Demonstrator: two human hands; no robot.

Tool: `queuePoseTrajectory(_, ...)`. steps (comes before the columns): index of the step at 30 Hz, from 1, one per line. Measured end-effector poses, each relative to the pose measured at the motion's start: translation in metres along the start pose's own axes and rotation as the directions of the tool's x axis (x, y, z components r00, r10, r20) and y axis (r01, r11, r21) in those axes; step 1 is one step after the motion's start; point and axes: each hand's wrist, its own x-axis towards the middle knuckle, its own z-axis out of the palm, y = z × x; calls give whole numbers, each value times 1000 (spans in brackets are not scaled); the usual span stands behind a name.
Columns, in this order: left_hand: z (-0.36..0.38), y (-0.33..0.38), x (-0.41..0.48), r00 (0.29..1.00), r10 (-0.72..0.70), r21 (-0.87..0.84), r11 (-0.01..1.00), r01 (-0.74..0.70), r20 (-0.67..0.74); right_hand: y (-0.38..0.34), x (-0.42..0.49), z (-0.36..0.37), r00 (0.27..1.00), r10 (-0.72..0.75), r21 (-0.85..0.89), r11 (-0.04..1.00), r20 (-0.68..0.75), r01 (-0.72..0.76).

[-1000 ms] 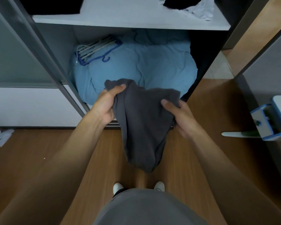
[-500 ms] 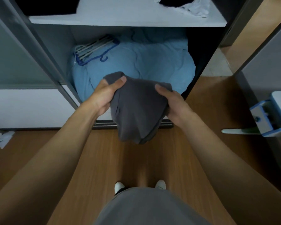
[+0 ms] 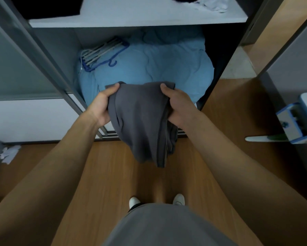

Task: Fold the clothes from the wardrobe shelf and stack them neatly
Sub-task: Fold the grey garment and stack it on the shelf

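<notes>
Head view puts us at the open wardrobe [image 3: 56, 47], with wood floor [image 3: 113, 183] under our feet. Low inside it lies a blue quilt [image 3: 158, 71], and above that the shelf [image 3: 131, 18] runs across the far edge. We hold a grey garment [image 3: 142, 121] in the air at the wardrobe's front, nearer to us than the quilt and above the floor. Our left hand [image 3: 100, 108] grips its left edge, thumb pressed on top and fingers hidden behind the cloth. Our right hand [image 3: 180, 105] grips the right edge the same way. The cloth hangs bunched and creased, its lower end drooping to a point, so we judge the fold barely begun. We see no finished stack anywhere. On the shelf, dark clothes [image 3: 51, 6] lie far left and a white cloth [image 3: 211, 5] far right, both loose, so most of the work seems left. Hangers [image 3: 103, 54] rest on the quilt's left side.
</notes>
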Motion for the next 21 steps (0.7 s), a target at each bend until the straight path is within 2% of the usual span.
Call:
queuePoseTrajectory(5, 14, -9, 2, 982, 125, 140, 985, -104, -144, -6, 4, -21, 989, -22, -245, 969, -147, -15)
queuePoseTrajectory(10, 16, -12, 4, 965, 162, 65, 986, -152, -208, -4, 5, -36, 982, -38, -293, 956, -182, -17)
queuePoseTrajectory(14, 8, -4, 3, 990, 128, 92, 988, -121, -67, -8, 6, -37, 966, -87, -364, 931, -243, -7)
queuePoseTrajectory(18, 14, 2, -2, 988, 120, 381, 912, -149, 99, -12, 9, -36, 941, -173, -446, 895, -291, 26)
queuePoseTrajectory(21, 14, 2, -2, 980, 123, 537, 822, -190, 157, -16, 9, -43, 956, -243, -485, 864, -164, 137)
